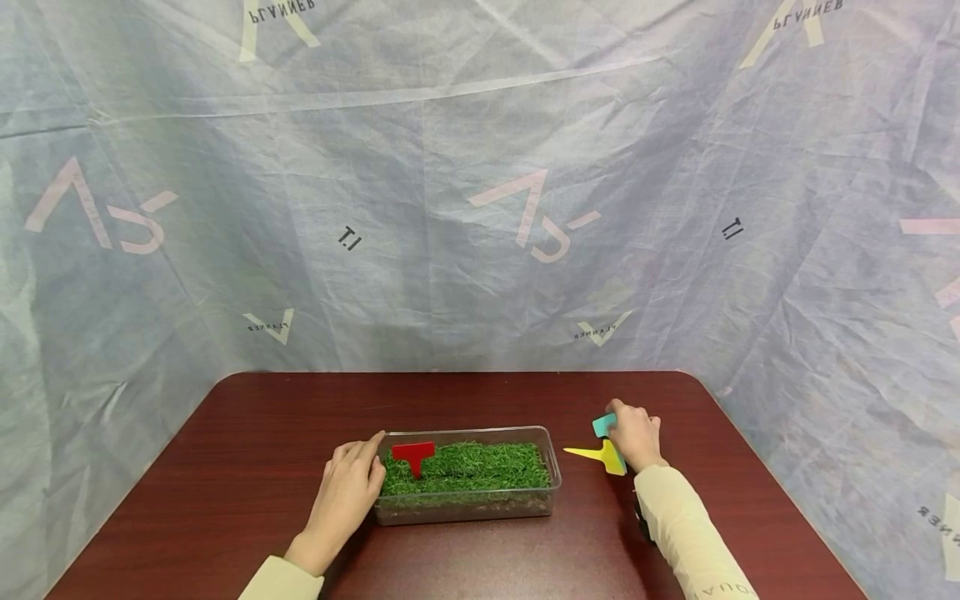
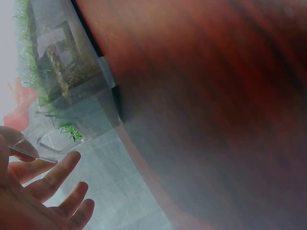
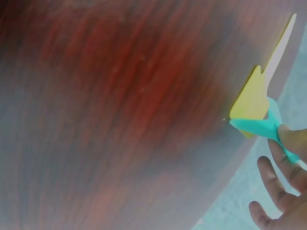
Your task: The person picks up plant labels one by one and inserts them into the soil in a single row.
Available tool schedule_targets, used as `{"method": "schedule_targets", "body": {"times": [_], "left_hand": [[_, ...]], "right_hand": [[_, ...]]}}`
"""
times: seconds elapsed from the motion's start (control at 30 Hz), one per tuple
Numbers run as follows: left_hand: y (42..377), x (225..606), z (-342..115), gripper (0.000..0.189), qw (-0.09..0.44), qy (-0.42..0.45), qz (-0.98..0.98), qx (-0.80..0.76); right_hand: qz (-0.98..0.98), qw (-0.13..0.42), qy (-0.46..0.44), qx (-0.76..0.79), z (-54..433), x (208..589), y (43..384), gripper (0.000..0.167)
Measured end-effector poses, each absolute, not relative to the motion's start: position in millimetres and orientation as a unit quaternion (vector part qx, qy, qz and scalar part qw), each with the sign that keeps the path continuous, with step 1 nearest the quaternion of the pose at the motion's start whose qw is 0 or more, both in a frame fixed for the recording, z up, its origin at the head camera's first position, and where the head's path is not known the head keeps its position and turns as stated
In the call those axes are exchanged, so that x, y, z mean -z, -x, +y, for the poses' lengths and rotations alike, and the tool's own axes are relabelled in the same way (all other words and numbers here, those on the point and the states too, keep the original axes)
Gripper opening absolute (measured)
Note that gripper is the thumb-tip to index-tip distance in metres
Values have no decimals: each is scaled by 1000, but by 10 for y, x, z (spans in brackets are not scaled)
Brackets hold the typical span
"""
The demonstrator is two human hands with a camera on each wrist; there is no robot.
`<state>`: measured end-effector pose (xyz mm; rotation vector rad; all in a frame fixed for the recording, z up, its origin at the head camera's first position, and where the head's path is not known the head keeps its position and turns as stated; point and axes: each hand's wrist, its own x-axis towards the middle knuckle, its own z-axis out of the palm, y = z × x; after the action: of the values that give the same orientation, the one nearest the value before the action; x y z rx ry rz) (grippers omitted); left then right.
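A clear plastic tray [image 1: 465,507] of green grass [image 1: 487,467] stands on the table, with a red T-shaped plant label [image 1: 414,451] upright near its left end. My left hand [image 1: 348,487] holds the tray's left end; in the left wrist view the thumb lies over the rim [image 2: 60,148] with the fingers outside it. To the right of the tray, my right hand [image 1: 636,435] pinches a turquoise plant label [image 3: 256,127] between thumb and index finger, its other fingers loosely bent. A yellow plant label [image 3: 252,103] lies right beside it, its point towards the tray, partly overlapped by the turquoise one.
The dark red wooden table [image 1: 300,408] has rounded far corners. A grey printed cloth [image 1: 420,250] hangs behind it and along both sides. A small bit of blue shows at the yellow label's edge, below the right hand.
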<state>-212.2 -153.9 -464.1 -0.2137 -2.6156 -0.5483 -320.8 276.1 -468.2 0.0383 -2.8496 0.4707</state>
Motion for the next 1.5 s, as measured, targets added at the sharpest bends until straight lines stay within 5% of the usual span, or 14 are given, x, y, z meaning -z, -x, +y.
{"method": "schedule_targets", "body": {"times": [1.1,1.5], "left_hand": [[2114,4634,-1525,38,230,72,-950,197],[2114,4635,-1523,38,230,72,-950,200]], "right_hand": [[-961,202,-49,-181,2564,4341,3083,19],[-940,268,-93,-188,2317,4148,2941,17]]}}
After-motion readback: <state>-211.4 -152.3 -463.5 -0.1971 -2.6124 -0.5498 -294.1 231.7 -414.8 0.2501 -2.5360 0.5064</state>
